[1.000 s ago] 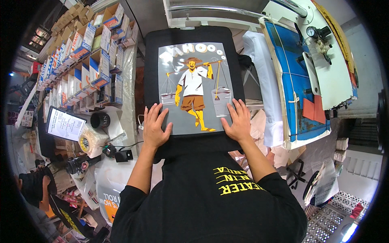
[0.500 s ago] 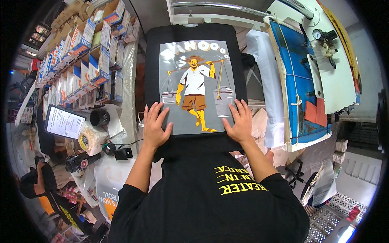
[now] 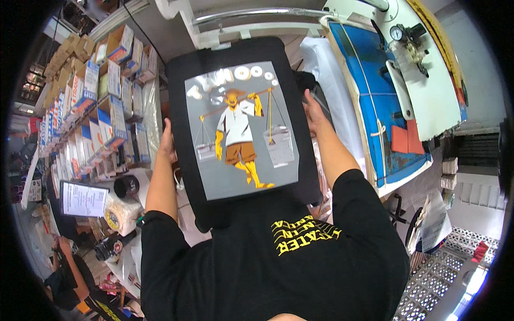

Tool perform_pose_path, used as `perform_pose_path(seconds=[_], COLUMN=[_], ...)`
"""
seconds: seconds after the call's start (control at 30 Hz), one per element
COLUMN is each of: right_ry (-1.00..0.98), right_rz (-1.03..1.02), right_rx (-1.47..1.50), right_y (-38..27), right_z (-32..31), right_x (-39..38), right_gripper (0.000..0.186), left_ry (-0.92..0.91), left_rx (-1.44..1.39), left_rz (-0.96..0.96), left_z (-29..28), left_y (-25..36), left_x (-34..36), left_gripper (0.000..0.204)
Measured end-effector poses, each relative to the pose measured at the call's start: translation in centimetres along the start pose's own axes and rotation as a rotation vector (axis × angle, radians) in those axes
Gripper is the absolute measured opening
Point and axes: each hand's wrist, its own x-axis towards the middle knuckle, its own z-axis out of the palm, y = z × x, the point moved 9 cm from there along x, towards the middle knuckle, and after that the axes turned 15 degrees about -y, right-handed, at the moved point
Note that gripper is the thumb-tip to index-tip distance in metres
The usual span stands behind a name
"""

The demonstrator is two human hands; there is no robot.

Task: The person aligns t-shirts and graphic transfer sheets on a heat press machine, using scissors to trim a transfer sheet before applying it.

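Observation:
A black T-shirt (image 3: pixel 184 171) lies stretched over a flat rectangular board. On its chest sits a grey rectangular print (image 3: pixel 204 174) of a figure in a white shirt, brown shorts and straw hat, carrying a shoulder pole with hanging pails. Glossy highlights show across the print. At the board's left edge, my left hand (image 3: pixel 167 143) holds the side of the shirt, thumb up and the other fingers hidden. My right hand (image 3: pixel 315 115) grips the opposite edge in the same way, its fingers mostly tucked out of sight.
Cardboard boxes (image 3: pixel 110 80) stand stacked at left, above a black mug (image 3: pixel 127 185), a tape roll (image 3: pixel 113 216) and a framed sheet (image 3: pixel 84 199). To the right are a blue panel (image 3: pixel 356 80) tied with cord and a pressure gauge (image 3: pixel 396 33). A co-worker (image 3: pixel 69 273) is at lower left.
Both hands have left the lower corners of the print and moved outward and up to the board's side edges. The view has shifted, and the shirt now appears tilted and further left.

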Motion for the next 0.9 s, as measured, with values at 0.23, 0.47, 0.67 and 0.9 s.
perform_pose_path(seconds=[0.23,0.47,0.67,0.9], right_ry=[0.077,0.377,0.303,0.277], right_rz=[-0.467,-0.512,-0.445,-0.301], right_rx=[0.14,0.203,0.108,-0.124], right_y=[-8.4,-9.5,-10.3,-8.0], right_z=[-5.1,-7.9,-9.4,-7.1], right_x=[2.7,3.1,2.5,0.6], right_gripper=[0.033,0.016,0.029,0.037], left_ry=[0.011,-0.049,-0.077,-0.141], left_rx=[-0.33,-0.446,-0.498,-0.453], left_rz=[0.515,0.557,0.482,0.514], left_z=[-9.5,-12.1,-9.9,-3.4], left_y=[6.5,8.1,9.0,9.1], left_x=[5.8,5.1,5.1,1.5], left_gripper=[0.053,0.034,0.034,0.032])
